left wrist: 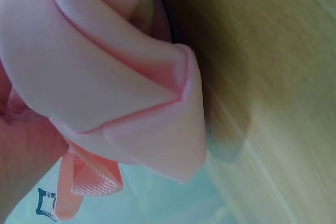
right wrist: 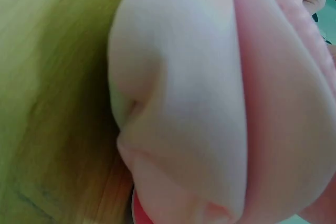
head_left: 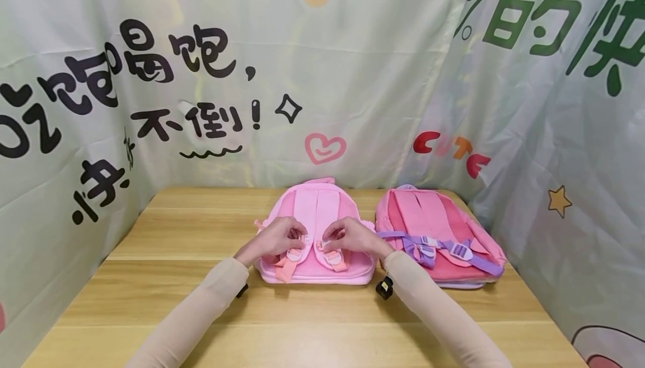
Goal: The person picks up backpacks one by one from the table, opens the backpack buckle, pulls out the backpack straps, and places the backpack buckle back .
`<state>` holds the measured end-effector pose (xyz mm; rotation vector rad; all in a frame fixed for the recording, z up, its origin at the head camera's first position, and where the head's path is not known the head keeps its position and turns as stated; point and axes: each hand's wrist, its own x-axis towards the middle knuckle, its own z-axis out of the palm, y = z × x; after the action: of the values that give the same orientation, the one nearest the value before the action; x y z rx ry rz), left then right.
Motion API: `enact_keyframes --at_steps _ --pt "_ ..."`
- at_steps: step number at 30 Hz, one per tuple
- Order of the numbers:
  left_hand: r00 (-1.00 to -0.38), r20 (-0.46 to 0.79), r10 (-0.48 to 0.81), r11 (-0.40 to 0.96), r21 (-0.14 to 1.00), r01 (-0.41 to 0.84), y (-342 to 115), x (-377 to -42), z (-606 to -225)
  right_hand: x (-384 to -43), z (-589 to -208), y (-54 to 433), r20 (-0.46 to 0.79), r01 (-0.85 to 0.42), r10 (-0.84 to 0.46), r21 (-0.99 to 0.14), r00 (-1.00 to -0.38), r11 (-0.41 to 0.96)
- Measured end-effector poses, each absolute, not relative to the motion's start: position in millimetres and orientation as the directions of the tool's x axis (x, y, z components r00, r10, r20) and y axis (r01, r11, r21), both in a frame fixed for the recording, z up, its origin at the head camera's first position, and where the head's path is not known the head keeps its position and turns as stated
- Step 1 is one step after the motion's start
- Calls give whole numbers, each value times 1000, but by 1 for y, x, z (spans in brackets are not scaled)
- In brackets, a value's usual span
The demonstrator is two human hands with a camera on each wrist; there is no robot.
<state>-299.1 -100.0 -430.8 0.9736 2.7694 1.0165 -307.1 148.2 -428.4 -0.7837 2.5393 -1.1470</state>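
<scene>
A light pink backpack (head_left: 317, 274) lies on the table with its straps facing up. My left hand (head_left: 277, 237) pinches the left shoulder strap near a small pale buckle piece (head_left: 305, 239). Across from it, my right hand (head_left: 356, 237) pinches the other strap, close to its own buckle piece (head_left: 323, 245). The two straps sit apart, with a narrow gap between. Below the hands are an adjuster (head_left: 294, 254) and an orange-pink webbing tail (head_left: 285, 271). Folded pink fabric fills both wrist views, so the fingertips are hidden there.
To the right lies a darker pink backpack (head_left: 428, 211) with purple straps (head_left: 484, 265) clipped across it. The wooden table (head_left: 191, 239) extends around both bags. A printed curtain (head_left: 353, 77) hangs behind and along the sides.
</scene>
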Motion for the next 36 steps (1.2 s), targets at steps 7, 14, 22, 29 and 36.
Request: enact_keyframes --at_steps 7,14,22,29,36 --pt "-812 181 555 589 603 538 -101 -297 -432 -306 -431 141 65 -424 -575 -744 -815 517" --pt "-823 187 536 578 629 519 -101 -297 -433 -303 -436 130 138 -453 -543 -734 -828 505" --pt "-864 200 462 562 687 460 -100 -295 -432 -302 -434 115 169 -492 -545 -694 -821 526" --pt "-860 230 456 534 702 471 -101 -295 -431 -301 -433 108 191 -528 -557 -654 -808 542" --pt "-842 191 505 593 632 499 -105 -297 -425 -300 -435 108 177 -498 -539 -679 -824 539"
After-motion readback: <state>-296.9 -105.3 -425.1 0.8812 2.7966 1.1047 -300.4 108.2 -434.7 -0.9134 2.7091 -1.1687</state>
